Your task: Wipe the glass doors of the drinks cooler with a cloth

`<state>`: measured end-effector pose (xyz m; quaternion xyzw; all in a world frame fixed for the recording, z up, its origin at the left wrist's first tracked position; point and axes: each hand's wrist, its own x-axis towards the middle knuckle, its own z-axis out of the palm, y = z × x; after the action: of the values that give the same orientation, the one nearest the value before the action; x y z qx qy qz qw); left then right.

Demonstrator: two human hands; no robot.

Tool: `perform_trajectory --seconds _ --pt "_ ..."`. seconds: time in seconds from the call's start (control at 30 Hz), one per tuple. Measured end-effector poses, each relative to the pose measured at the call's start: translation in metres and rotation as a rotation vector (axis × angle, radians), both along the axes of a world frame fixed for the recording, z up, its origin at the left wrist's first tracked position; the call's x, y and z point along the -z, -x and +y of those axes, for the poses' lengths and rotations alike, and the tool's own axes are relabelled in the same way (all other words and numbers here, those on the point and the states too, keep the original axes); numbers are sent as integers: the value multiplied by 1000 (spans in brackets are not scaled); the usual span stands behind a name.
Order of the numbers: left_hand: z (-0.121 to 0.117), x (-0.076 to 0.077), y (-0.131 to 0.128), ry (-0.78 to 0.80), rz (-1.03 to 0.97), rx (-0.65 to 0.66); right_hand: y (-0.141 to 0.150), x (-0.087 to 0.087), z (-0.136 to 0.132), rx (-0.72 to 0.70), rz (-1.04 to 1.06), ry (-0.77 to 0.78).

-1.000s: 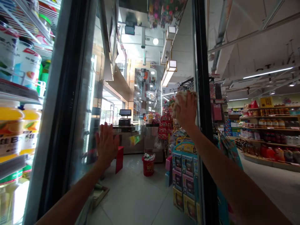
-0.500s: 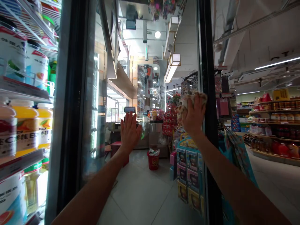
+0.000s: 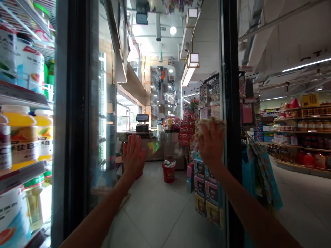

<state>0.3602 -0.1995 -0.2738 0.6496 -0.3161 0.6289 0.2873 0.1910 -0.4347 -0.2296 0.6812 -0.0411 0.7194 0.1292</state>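
Note:
A tall glass door with a black frame (image 3: 230,103) stands in front of me, and the shop shows through or in its pane. My right hand (image 3: 212,150) presses a crumpled, light patterned cloth (image 3: 221,124) against the pane near the right frame edge; hand and cloth are somewhat blurred. Left of centre, my left hand (image 3: 133,156) is raised with its palm toward the glass, fingers stretched out and holding nothing. Whether that palm touches the pane I cannot tell.
Lit cooler shelves with bottles of orange drink (image 3: 22,134) stand close at the left. A red bin (image 3: 169,173), boxed goods (image 3: 205,189) and a counter with a screen (image 3: 142,118) show in the pane. To the right are hanging bags (image 3: 266,175) and stocked shelves (image 3: 305,136).
My right hand and the cloth have moved down the pane. My left hand has shifted left and slightly down. The view has turned slightly to the right.

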Motion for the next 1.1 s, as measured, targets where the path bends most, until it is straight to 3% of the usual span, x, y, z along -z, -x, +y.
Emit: perform_trajectory --seconds 0.1,0.27,0.37,0.57,0.63,0.73,0.87,0.93,1.0,1.1 --pt "6 11 -2 16 33 -9 2 6 -6 2 -58 -60" --pt "5 15 0 10 63 -15 -40 67 67 -138 284 157" --pt "8 21 -2 -4 54 -9 -51 88 85 -135 347 218" --pt "11 43 -8 -4 22 -3 -7 76 27 14 112 -74" --pt "9 47 -6 25 42 -16 -1 72 21 41 60 -137" --pt "5 50 -5 55 54 -22 -20 81 47 -5 130 -81" --pt "4 52 -7 49 35 -27 -63 103 102 -105 274 165" --pt "5 52 -9 47 36 -28 -70 108 108 -113 273 227" --pt "6 52 -10 47 34 -13 -58 109 91 -82 251 192" --pt "6 52 -8 55 34 9 -19 110 42 18 164 12"
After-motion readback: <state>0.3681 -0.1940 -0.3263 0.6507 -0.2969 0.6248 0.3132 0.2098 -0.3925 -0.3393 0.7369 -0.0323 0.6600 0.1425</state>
